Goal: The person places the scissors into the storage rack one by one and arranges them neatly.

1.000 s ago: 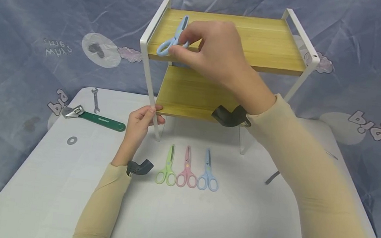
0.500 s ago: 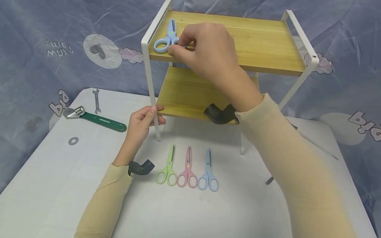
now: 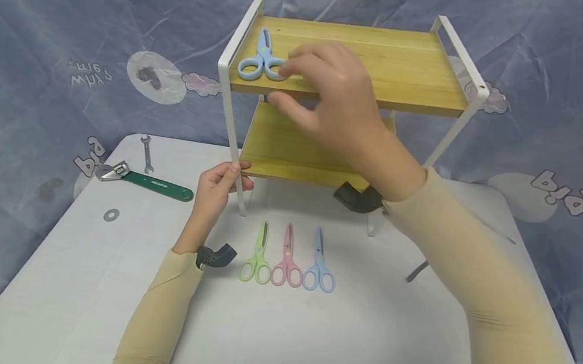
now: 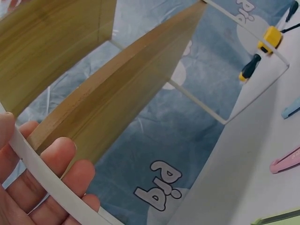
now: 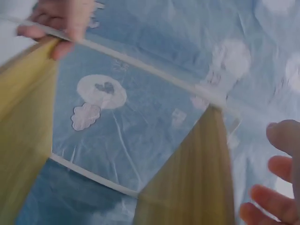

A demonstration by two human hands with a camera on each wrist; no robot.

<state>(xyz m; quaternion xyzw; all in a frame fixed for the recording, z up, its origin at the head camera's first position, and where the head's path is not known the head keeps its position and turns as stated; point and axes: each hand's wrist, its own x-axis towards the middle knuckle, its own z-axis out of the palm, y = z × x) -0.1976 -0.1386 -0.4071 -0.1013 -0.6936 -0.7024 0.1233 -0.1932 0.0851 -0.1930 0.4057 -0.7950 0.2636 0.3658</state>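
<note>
Blue scissors (image 3: 262,56) lie on the left end of the upper board (image 3: 388,60) of a two-tier wooden shelf, blades towards the back. My right hand (image 3: 335,90) hovers just right of them, thumb and fingers spread apart with nothing between them; its fingertips overlap the right handle loop, and contact cannot be told. In the right wrist view those fingers (image 5: 272,204) are spread beside the board. My left hand (image 3: 212,193) grips the shelf's white front-left leg (image 3: 230,120) at the lower board (image 3: 301,147); the left wrist view has its fingers (image 4: 77,176) curled round that leg.
Green scissors (image 3: 259,254), pink scissors (image 3: 287,260) and a second blue pair (image 3: 318,264) lie in a row before the shelf. Leftward are an adjustable wrench (image 3: 157,185), a spanner (image 3: 147,154) and a washer (image 3: 111,215). A screwdriver (image 4: 251,67) shows in the left wrist view.
My right hand has lowered the blue scissors onto the upper board, let go of them, and drawn slightly right with its fingers spreading. My left hand keeps its place on the leg.
</note>
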